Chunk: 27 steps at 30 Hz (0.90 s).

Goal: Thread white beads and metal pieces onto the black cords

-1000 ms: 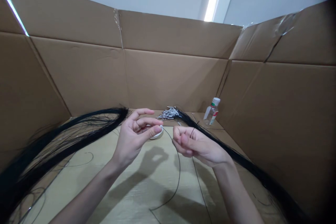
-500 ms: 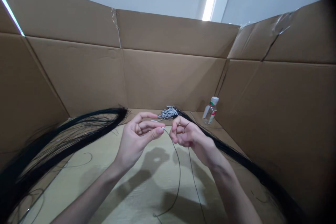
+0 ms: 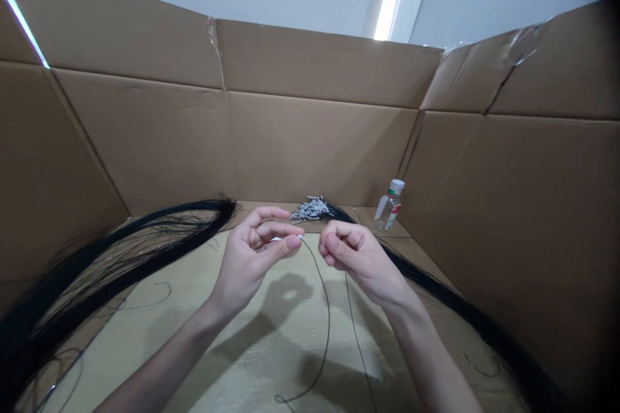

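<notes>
Between the thumb and fingertips of my left hand (image 3: 264,242) is a small white piece (image 3: 301,237), with a thin dark cord (image 3: 328,310) running out of it and curving down to the yellowish board. My right hand (image 3: 351,251) is close by on the right, its fingers curled and the thumb pressed against them. A second stretch of dark cord (image 3: 356,329) hangs below my right hand; the part inside the fingers is hidden. The two hands do not touch.
Cardboard walls (image 3: 320,135) surround the yellowish board (image 3: 194,361). A bundle of black strands (image 3: 188,232) lies at the left. Another (image 3: 450,297) runs along the right, its far end carrying white-and-dark tips (image 3: 312,208). A clear bottle (image 3: 387,206) with a white cap stands back right.
The fingers of my right hand have curled in with the thumb over them, and the short cord end seen above that hand is now hidden. The cord's loop has shifted slightly left.
</notes>
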{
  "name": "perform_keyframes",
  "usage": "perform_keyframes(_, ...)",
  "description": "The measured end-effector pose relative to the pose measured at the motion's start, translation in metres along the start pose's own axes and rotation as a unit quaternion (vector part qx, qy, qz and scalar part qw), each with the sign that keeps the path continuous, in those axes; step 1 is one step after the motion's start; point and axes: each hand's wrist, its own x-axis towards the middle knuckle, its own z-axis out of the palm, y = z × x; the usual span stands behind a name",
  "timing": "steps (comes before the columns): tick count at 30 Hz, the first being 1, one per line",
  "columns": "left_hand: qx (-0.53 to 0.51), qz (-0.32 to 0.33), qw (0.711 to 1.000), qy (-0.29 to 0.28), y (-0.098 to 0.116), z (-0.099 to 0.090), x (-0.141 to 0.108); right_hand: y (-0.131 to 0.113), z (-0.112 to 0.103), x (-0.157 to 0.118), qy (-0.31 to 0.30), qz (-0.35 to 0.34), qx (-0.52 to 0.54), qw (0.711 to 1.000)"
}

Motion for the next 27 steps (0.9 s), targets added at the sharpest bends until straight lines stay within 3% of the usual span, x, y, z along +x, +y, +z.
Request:
perform_keyframes(2, 0.002, 0.01, 1.0, -0.001, 0.0, 0.0, -0.001, -0.007, 0.009, -0.005, 0.101, -0.071, -0.097, 0.988)
perform_keyframes(5, 0.002, 0.023, 1.0, -0.005, 0.002, 0.002, -0.004, -0.013, 0.022, -0.015, 0.225, -0.221, -0.271, 0.909)
perform_keyframes(8, 0.0, 0.033, 0.999, -0.012, 0.005, 0.004, -0.007, -0.015, 0.03, -0.022, 0.239, -0.336, -0.396, 0.821)
perform_keyframes(11, -0.004, 0.042, 0.999, -0.015, 0.007, 0.005, -0.008, -0.014, 0.032, -0.024, 0.226, -0.374, -0.449, 0.779)
perform_keyframes(16, -0.005, 0.046, 0.999, -0.02, 0.008, 0.006, -0.007, -0.013, 0.03, -0.021, 0.227, -0.388, -0.476, 0.756)
perform_keyframes(27, -0.006, 0.034, 0.999, -0.016, 0.008, 0.004, -0.008, -0.015, 0.03, -0.024, 0.211, -0.369, -0.499, 0.755)
